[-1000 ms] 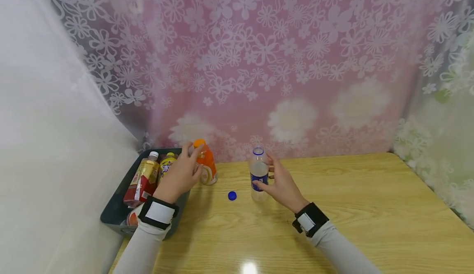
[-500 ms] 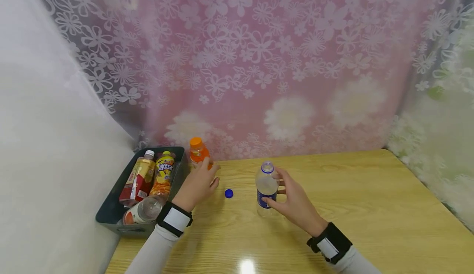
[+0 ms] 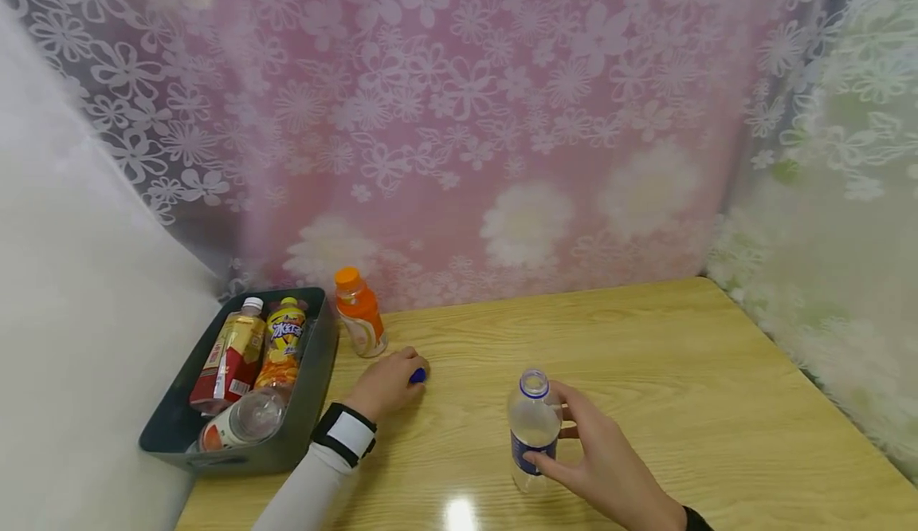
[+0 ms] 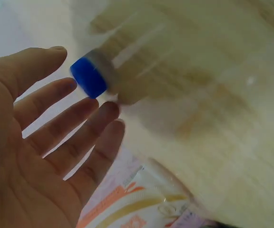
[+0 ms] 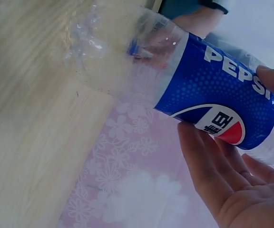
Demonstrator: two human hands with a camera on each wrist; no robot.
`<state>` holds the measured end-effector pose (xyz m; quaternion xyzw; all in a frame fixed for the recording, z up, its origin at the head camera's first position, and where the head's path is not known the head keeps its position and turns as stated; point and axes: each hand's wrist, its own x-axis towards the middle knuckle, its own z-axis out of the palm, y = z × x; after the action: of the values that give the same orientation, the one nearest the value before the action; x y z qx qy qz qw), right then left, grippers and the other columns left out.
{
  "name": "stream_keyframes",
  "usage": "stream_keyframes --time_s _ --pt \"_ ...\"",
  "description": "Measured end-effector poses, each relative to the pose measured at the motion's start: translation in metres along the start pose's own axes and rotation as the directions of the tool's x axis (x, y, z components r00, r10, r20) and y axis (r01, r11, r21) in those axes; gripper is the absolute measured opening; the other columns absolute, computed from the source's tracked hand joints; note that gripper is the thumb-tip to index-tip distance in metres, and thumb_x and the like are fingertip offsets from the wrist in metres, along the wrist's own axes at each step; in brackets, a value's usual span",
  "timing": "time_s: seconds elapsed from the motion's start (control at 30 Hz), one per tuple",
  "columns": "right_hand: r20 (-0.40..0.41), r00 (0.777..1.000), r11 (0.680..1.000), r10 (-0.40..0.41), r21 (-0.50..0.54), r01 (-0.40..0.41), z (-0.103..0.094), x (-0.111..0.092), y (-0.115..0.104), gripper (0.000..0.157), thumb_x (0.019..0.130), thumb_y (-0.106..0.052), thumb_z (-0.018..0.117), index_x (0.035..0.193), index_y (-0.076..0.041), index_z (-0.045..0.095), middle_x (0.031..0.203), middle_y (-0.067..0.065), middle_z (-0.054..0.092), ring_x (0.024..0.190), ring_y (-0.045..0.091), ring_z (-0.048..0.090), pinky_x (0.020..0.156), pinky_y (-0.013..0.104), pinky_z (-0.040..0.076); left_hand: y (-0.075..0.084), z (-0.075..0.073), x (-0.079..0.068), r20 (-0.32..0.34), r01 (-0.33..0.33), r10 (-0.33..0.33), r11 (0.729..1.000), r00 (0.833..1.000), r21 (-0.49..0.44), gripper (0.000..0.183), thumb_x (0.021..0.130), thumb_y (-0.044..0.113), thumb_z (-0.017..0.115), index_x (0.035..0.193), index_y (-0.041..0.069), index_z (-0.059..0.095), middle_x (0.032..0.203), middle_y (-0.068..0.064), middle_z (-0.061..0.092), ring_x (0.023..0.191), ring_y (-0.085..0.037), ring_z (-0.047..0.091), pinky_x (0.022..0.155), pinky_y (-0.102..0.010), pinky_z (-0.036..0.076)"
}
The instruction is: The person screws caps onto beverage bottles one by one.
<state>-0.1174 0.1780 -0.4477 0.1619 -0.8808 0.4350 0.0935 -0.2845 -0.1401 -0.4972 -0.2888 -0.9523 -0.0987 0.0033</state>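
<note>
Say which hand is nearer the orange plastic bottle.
Left. The left hand is just in front of the orange bottle, at a blue plastic cap; the right hand is farther right, gripping a clear, blue-labelled plastic bottle.

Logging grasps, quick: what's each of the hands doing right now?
Left hand: open, right by the blue cap; contact unclear.
Right hand: holding the Pepsi bottle.

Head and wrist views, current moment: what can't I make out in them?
Head view: part of the blue cap, hidden by the left hand.
Head view: fine print on the white-capped bottle, too small to read.
Right wrist view: the mouth of the clear bottle, cut off by the right edge.
Left wrist view: the rest of the white-and-orange label, cut off by the bottom edge.
</note>
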Motion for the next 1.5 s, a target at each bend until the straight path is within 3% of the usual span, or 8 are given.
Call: stream_keyframes --time_s 0.23,0.5,0.7,0.9,1.1,1.2,1.3,1.5 --pt "0.013 1.000 1.000 -0.008 -0.010 0.008 0.000 -0.013 -0.006 0.078 0.082 -0.046 0.083 0.146 -0.029 0.042 0.127 -0.010 0.059 0.102 0.009 0.066 0.077 0.026 0.059 -0.002 0.005 0.003 -0.051 -0.029 0.031 0.999 0.998 0.028 0.020 0.088 0.013 0.080 0.106 0.010 0.073 0.099 -0.003 0.060 0.097 -0.025 0.065 0.084 -0.041 0.056" --pt "0.023 1.000 1.000 -0.009 -0.014 0.010 0.002 -0.017 -0.006 0.079 0.083 -0.047 0.082 0.147 -0.025 0.042 0.127 -0.008 0.059 0.102 0.010 0.066 0.076 0.024 0.058 0.001 0.003 0.003 -0.056 -0.007 0.006 1.000 0.998 -0.019 0.021 0.089 0.012 0.079 0.108 0.009 0.071 0.101 -0.005 0.063 0.095 -0.022 0.066 0.084 -0.040 0.056" --pt "0.045 0.999 1.000 0.017 -0.005 -0.016 0.002 -0.018 -0.008 0.079 0.083 -0.050 0.081 0.147 -0.023 0.042 0.126 -0.006 0.060 0.102 0.011 0.065 0.075 0.025 0.058 0.024 -0.026 0.003 -0.164 -0.067 0.042 0.987 0.985 -0.146 0.024 0.092 0.017 0.077 0.113 0.008 0.071 0.105 -0.006 0.067 0.093 -0.019 0.069 0.079 -0.033 0.060" --pt "0.053 0.999 1.000 0.004 0.005 -0.004 0.004 -0.018 -0.009 0.081 0.083 -0.048 0.082 0.147 -0.020 0.042 0.127 -0.005 0.060 0.102 0.012 0.066 0.074 0.024 0.058 0.071 -0.081 -0.005 -0.311 -0.213 0.130 0.944 0.942 -0.250 0.029 0.095 0.022 0.073 0.123 0.014 0.073 0.107 0.003 0.068 0.089 -0.014 0.066 0.074 -0.025 0.057" --pt "0.045 0.999 1.000 -0.030 0.003 0.030 0.005 -0.020 -0.008 0.084 0.083 -0.044 0.083 0.149 -0.012 0.042 0.128 -0.003 0.060 0.101 0.012 0.067 0.074 0.026 0.059 0.118 -0.123 -0.024 -0.388 -0.423 0.295 0.855 0.873 -0.301 0.028 0.099 0.027 0.069 0.125 0.018 0.071 0.110 0.010 0.065 0.087 -0.009 0.059 0.071 -0.022 0.053" --pt "0.038 0.998 0.999 -0.043 0.002 0.043 0.006 -0.021 -0.008 0.083 0.083 -0.044 0.083 0.149 -0.014 0.042 0.129 -0.004 0.060 0.100 0.011 0.066 0.074 0.028 0.059 0.136 -0.133 -0.030 -0.403 -0.529 0.394 0.788 0.826 -0.314 0.025 0.100 0.026 0.066 0.123 0.016 0.070 0.110 0.008 0.064 0.089 -0.005 0.059 0.076 -0.018 0.052" --pt "0.031 0.997 0.998 -0.067 0.009 0.067 0.005 -0.021 -0.008 0.082 0.083 -0.042 0.084 0.149 -0.019 0.041 0.130 -0.004 0.059 0.100 0.010 0.066 0.073 0.027 0.059 0.151 -0.136 -0.034 -0.398 -0.586 0.456 0.747 0.796 -0.314 0.024 0.100 0.026 0.067 0.120 0.013 0.069 0.108 0.006 0.063 0.089 -0.003 0.059 0.079 -0.015 0.052" --pt "0.017 0.992 0.992 -0.122 0.030 0.121 0.007 -0.022 -0.008 0.083 0.083 -0.040 0.085 0.150 -0.026 0.039 0.130 -0.005 0.059 0.100 0.009 0.066 0.072 0.026 0.059 0.164 -0.132 -0.039 -0.377 -0.609 0.500 0.745 0.780 -0.272 0.023 0.097 0.025 0.070 0.116 0.012 0.069 0.106 0.007 0.061 0.092 -0.002 0.056 0.081 -0.011 0.048"
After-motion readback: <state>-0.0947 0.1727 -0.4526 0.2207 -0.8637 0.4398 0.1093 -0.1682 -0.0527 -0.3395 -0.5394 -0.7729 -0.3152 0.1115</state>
